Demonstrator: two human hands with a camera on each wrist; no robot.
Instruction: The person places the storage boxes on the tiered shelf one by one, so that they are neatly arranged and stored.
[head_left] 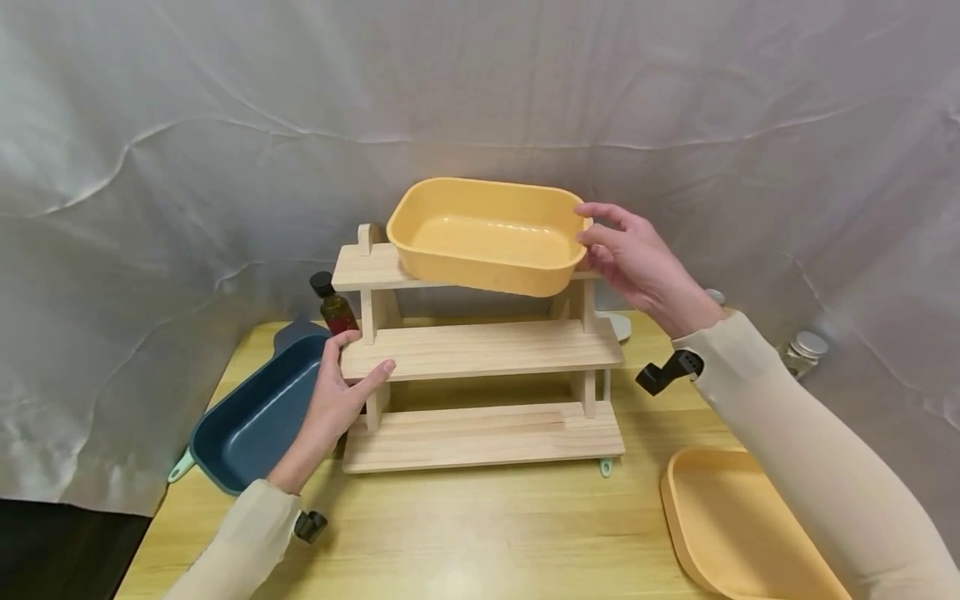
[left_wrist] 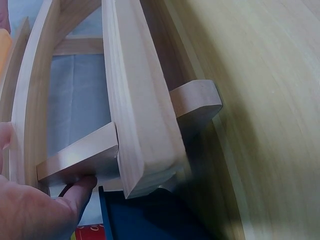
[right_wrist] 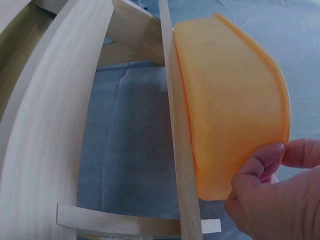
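Tub (head_left: 487, 237) in right hand (head_left: 637, 262)

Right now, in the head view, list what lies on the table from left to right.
Blue tray → left hand on the wooden rack → right hand gripping the yellow tub → glass jar.
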